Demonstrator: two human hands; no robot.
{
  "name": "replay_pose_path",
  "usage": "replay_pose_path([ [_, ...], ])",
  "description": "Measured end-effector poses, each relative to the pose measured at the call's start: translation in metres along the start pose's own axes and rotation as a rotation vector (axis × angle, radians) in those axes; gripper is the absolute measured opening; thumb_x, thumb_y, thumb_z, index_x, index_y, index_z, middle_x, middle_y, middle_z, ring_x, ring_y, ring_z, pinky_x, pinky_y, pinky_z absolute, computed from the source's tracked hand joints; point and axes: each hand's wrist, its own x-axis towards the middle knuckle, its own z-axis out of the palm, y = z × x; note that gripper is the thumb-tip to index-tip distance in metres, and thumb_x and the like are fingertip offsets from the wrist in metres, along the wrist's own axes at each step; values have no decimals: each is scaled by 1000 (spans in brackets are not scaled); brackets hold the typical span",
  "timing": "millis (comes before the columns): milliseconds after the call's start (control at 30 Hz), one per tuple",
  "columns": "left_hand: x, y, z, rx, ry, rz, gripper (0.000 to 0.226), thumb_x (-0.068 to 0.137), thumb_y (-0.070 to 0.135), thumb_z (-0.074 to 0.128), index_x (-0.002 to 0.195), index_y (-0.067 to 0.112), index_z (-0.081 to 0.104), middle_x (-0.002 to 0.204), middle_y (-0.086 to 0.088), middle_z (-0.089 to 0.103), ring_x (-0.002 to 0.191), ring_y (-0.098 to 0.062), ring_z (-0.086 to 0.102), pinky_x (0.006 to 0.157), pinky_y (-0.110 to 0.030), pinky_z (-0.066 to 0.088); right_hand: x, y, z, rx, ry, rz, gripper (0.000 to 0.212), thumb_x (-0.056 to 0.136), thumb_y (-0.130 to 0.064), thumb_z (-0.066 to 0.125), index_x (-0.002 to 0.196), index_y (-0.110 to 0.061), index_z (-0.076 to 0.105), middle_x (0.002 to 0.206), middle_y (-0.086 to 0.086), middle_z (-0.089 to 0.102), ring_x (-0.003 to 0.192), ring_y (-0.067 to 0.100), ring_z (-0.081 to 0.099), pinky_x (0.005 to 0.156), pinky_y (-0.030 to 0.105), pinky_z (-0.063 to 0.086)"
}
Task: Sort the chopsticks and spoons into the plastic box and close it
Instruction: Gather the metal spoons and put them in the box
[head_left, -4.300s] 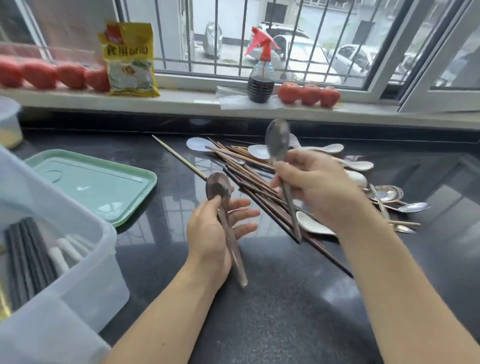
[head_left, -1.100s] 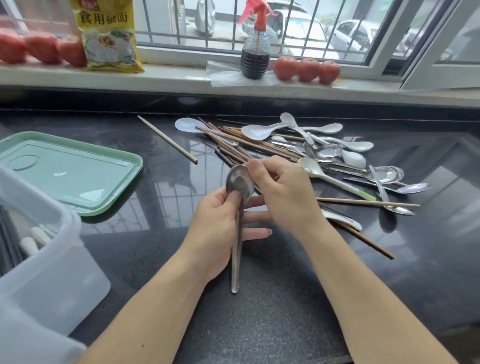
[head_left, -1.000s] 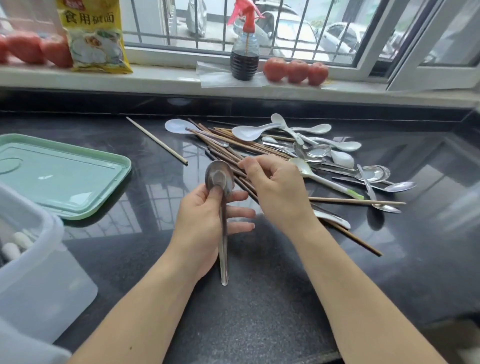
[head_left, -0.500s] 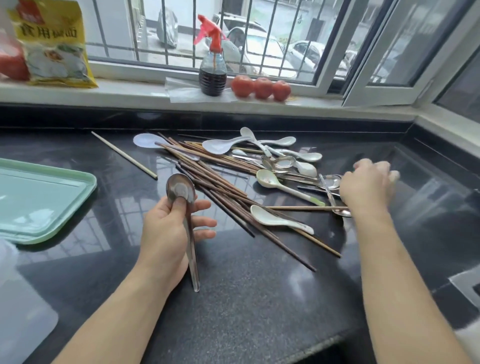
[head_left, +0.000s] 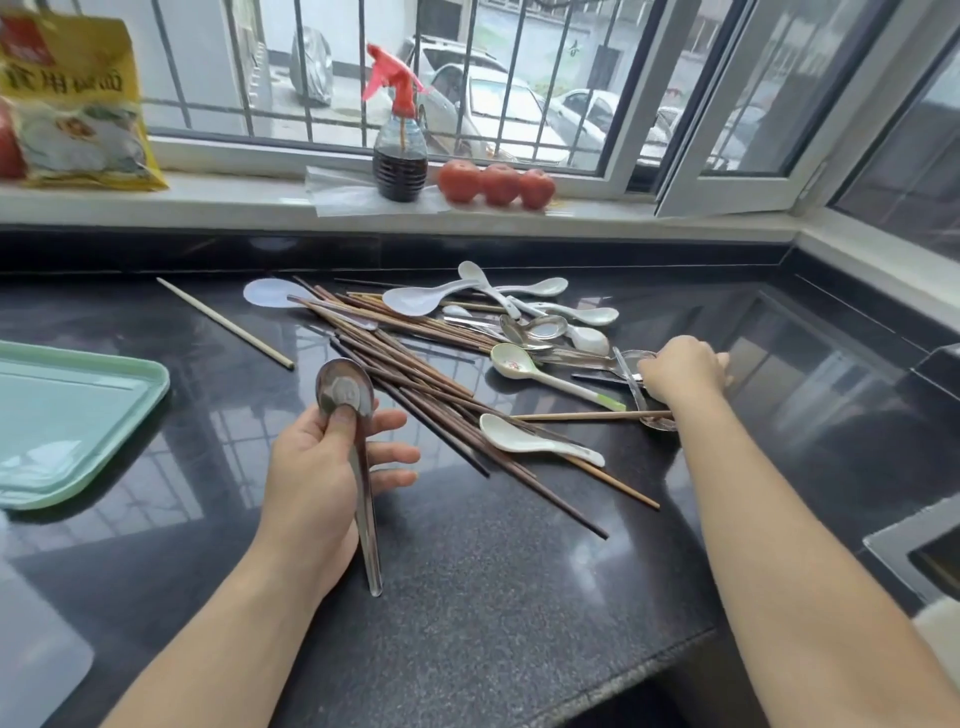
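My left hand (head_left: 322, 478) holds stacked metal spoons (head_left: 345, 389) upright over the black counter, thumb pressed on the bowl and handles pointing down. My right hand (head_left: 685, 371) reaches to the right edge of the pile, its fingers curled down onto a metal spoon (head_left: 636, 387) lying there. Between my hands lies a heap of dark wooden chopsticks (head_left: 415, 379) mixed with white ceramic spoons (head_left: 524, 441) and more metal spoons (head_left: 540, 330). One pale chopstick (head_left: 223, 322) lies apart on the left. Only a translucent corner of the plastic box (head_left: 31, 649) shows at the bottom left.
The green lid (head_left: 78, 415) lies flat on the counter at the left. On the windowsill stand a spray bottle (head_left: 400, 156), three tomatoes (head_left: 496, 183) and a yellow bag (head_left: 72, 104). A sink edge (head_left: 924, 561) sits at the right.
My right hand left the spoons in my left hand and moved right to the metal spoons at the pile's edge. The view swung right, so the box slid almost out of sight.
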Motion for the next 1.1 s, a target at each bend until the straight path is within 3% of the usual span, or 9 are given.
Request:
replay_pose_path([
  [200,1,0,1,4,-5,7,28,110,19,41,113,0,61,88,-14,74,54,-21,68,45,-28,57,2,9,-1,-7,147,-105,34,102,-33,45,97,-19,76,115,10,66,121,36,45,102,42,36],
  [333,0,0,2,4,-15,5,27,110,19,40,108,2,62,86,-13,74,53,-21,68,44,-28,57,2,15,-9,185,227,-155,46,101,-30,44,58,-21,57,101,15,68,109,37,45,93,42,39],
  [467,0,0,1,-3,-21,1,27,110,19,41,107,4,62,83,-11,76,55,-22,69,44,-28,57,-15,7,-27,368,451,-132,34,105,-25,44,96,-14,76,115,20,60,113,39,48,88,40,39],
  [533,0,0,1,-4,-21,2,27,110,19,40,107,4,62,83,-10,76,55,-22,69,44,-28,57,-22,-1,-34,468,498,-80,35,103,-22,43,89,-8,71,106,19,62,105,38,52,77,36,36],
  [600,0,-1,1,1,-20,3,27,110,19,40,107,4,62,82,-10,76,55,-23,69,44,-28,58,-29,-13,-37,564,439,-78,32,98,-18,41,75,-10,62,90,17,63,94,38,55,71,38,37],
  [733,1,-1,1,3,-26,2,27,110,20,40,107,4,62,81,-9,76,55,-23,69,45,-29,58,-57,-47,-24,531,83,-256,35,92,-10,47,115,-19,72,116,9,71,108,32,63,92,35,49],
  [900,1,-2,-2,1,-27,0,26,110,21,40,108,6,62,86,-12,76,58,-24,70,46,-29,58,-90,-81,3,282,-362,-425,34,92,-5,50,117,-11,71,104,6,67,98,26,65,88,40,56],
  [1033,2,-2,-2,-14,-22,3,26,110,21,41,107,6,62,86,-13,76,58,-25,70,46,-30,58,-73,-95,-4,215,-219,-451,35,100,-28,50,70,-13,60,71,7,60,73,27,57,63,35,44],
  [1100,3,-1,-2,-26,-14,6,26,110,20,41,107,6,62,88,-15,76,58,-26,70,45,-30,58,-45,-99,-4,139,10,-412,26,100,-25,48,91,-12,69,94,11,66,94,33,60,74,35,44],
])
